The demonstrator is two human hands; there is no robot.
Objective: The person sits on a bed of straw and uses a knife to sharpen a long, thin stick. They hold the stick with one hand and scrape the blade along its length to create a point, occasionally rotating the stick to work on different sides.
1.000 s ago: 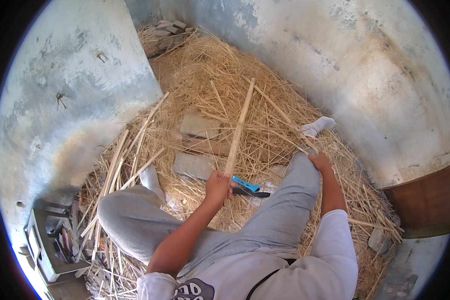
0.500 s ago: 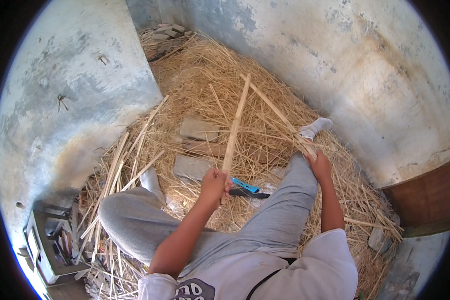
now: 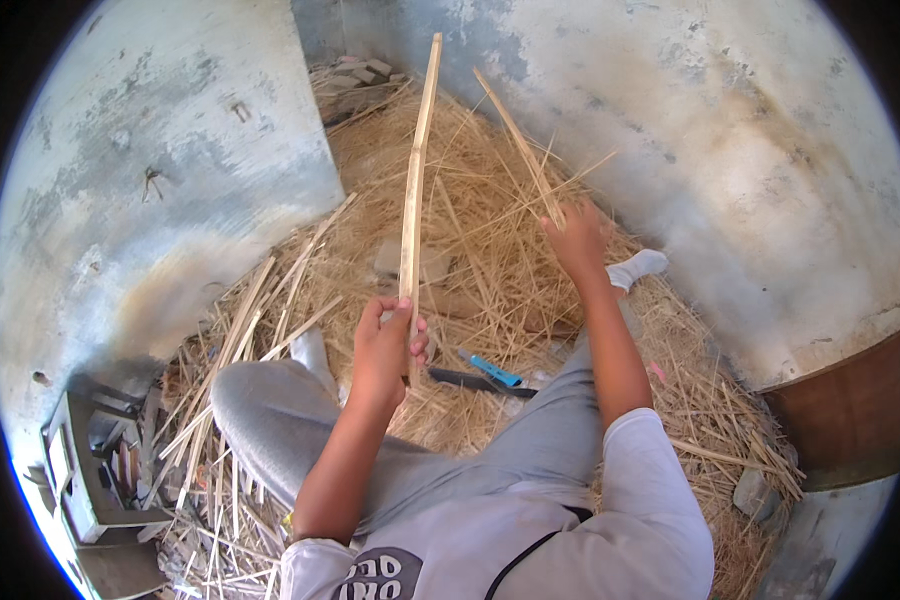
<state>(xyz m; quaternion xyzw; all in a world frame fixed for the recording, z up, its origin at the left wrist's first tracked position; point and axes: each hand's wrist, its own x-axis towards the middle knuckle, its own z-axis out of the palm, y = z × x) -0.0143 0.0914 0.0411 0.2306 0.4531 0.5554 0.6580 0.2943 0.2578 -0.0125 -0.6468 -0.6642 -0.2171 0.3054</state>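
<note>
My left hand (image 3: 382, 345) is wrapped round the lower end of a long, flat strip of split bamboo or wood (image 3: 416, 170), which stands up and away from me. Further off to the right, my right hand (image 3: 578, 238) grips the near end of a narrower pale strip (image 3: 518, 135). That strip points up and to the left, its far end in front of the wall. On the ground between my legs are a bright blue tool (image 3: 494, 370) and a long dark tool (image 3: 475, 383) beside it. Both are too small to name exactly.
Loose straw-like shavings (image 3: 380, 180) cover the ground. Long strips (image 3: 255, 310) lie at the left by my bent knee, and a grey block (image 3: 420, 262) sits ahead. Worn walls (image 3: 690, 150) stand close on both sides. A broken box (image 3: 110, 490) lies at the lower left.
My left hand has moved left and slightly up, raising its strip. From beside my right foot, my right hand has moved up and away, lifting the narrower strip from the heap.
</note>
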